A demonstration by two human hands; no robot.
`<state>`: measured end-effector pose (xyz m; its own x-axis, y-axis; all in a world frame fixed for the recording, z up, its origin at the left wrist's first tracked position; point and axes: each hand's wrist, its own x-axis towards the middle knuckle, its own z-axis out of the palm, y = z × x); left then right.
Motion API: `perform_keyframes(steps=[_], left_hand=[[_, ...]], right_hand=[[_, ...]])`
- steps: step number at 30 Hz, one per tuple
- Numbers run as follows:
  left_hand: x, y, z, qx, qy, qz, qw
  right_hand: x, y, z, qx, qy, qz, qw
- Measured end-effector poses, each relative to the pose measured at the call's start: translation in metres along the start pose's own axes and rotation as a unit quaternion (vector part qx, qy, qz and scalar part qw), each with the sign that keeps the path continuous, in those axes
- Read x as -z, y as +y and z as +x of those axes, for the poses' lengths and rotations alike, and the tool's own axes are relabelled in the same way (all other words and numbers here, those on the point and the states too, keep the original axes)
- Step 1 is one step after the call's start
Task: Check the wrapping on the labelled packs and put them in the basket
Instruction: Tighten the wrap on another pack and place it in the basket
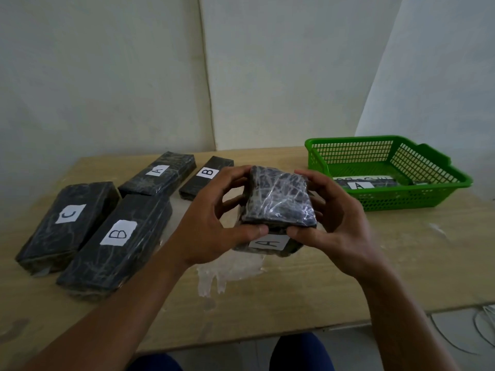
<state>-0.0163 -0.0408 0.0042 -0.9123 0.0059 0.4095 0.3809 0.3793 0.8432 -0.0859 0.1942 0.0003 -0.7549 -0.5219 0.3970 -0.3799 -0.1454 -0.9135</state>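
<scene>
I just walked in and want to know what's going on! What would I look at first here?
First, the two hands, left hand and right hand, holding up a shiny wrapped dark pack with an A label in the middle. Then the bright green basket at the right, with another A pack inside.

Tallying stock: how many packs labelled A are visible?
3: one held in both hands, one far on the table, one in the green basket. Others may hide inside.
</scene>
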Motion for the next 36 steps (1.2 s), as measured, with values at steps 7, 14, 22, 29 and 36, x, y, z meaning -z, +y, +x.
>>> perform_keyframes(steps=[7, 14, 22, 29, 36], left_hand=[[-0.009, 0.010, 0.004, 0.030, 0.060, 0.000, 0.998], [-0.014, 0.016, 0.011, 0.117, 0.096, -0.041, 0.988], [-0.006, 0.026, 0.016, 0.241, 0.141, -0.079, 0.957], [0.000, 0.020, 0.020, 0.296, 0.086, -0.134, 0.942], [-0.003, 0.019, 0.017, 0.297, 0.019, -0.163, 0.941]], right_hand=[[-0.004, -0.001, 0.005, -0.050, 0.024, 0.024, 0.998], [-0.018, -0.004, 0.015, -0.134, 0.075, 0.010, 0.988], [-0.026, -0.007, 0.007, -0.203, -0.010, 0.045, 0.978], [-0.030, -0.002, 0.009, -0.246, 0.019, 0.110, 0.963], [-0.021, -0.003, 0.018, -0.249, 0.045, 0.125, 0.959]])
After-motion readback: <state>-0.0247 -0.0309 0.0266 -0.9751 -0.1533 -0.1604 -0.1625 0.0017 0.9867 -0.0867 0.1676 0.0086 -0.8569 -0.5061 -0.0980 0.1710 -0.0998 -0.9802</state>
